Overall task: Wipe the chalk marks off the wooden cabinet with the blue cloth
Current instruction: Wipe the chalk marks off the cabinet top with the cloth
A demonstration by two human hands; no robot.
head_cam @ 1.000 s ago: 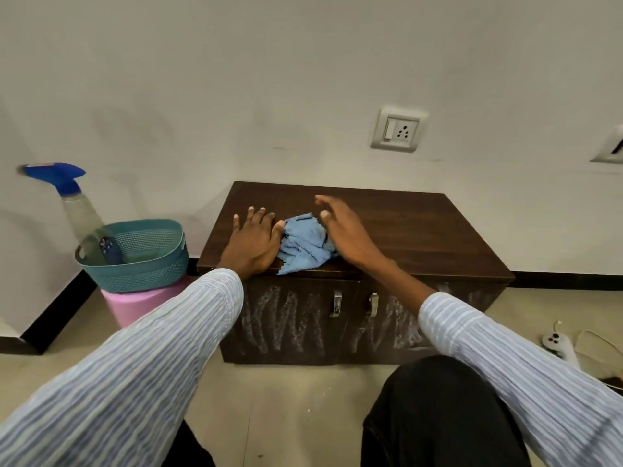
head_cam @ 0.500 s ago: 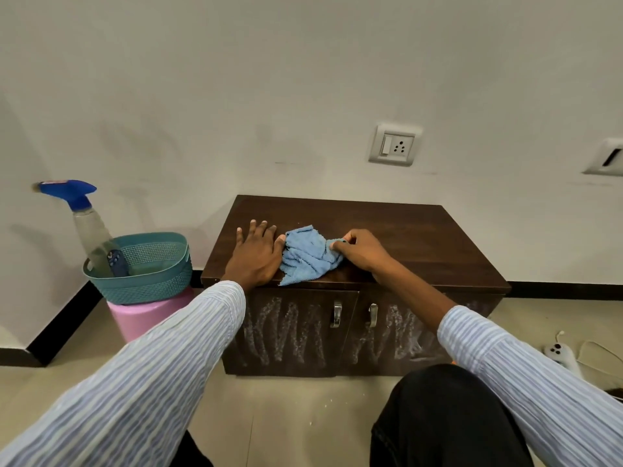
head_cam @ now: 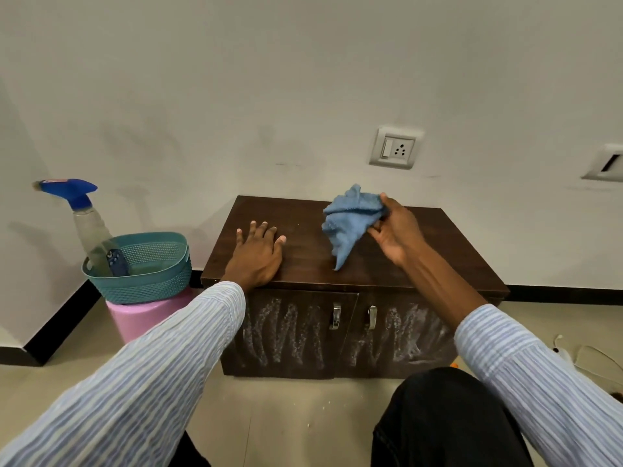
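Observation:
A low dark wooden cabinet stands against the wall. White chalk scribbles cover both of its front doors. My right hand grips the crumpled blue cloth and holds it up above the cabinet top, one corner hanging down towards the wood. My left hand lies flat on the top near its left front edge, fingers spread.
Left of the cabinet, a teal basket sits on a pink stool and holds a spray bottle with a blue trigger head. A wall socket is above the cabinet. White cable lies on the floor at right. My dark-trousered knee is in front.
My right hand closed on the blue cloth and lifted it off the cabinet top, up and to the right. My left hand stayed flat on the top.

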